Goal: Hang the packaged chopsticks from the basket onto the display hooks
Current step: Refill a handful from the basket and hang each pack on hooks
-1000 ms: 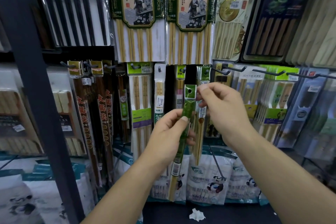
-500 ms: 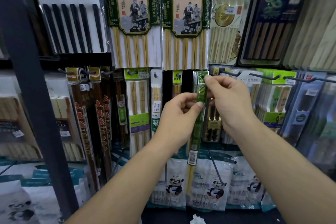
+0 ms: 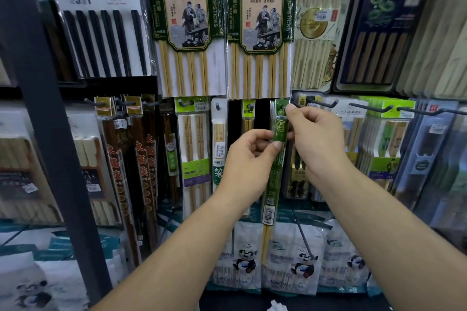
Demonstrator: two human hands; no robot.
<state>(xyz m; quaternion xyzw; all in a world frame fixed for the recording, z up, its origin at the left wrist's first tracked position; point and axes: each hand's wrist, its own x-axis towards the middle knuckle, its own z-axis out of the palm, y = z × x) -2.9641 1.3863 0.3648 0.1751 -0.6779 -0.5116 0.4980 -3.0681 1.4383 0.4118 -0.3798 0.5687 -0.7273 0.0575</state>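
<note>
Head view: both hands [image 3: 283, 149] pinch the upright green chopstick pack [image 3: 276, 166].

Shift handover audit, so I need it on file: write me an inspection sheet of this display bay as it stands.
Surface: display wall, crowded with hung chopstick packs.
Job's things: green chopstick pack upright, its top at hook height; whether it is on a hook cannot be told. Basket not in view.
Clutter: crumpled white scrap at the bottom edge.
Grippers: left hand pinches the pack's middle; right hand holds its top.
Cables: nothing seen.
Surroundings: dark upright post at left; panda-printed bags below; hook ends jutting at right.
</note>
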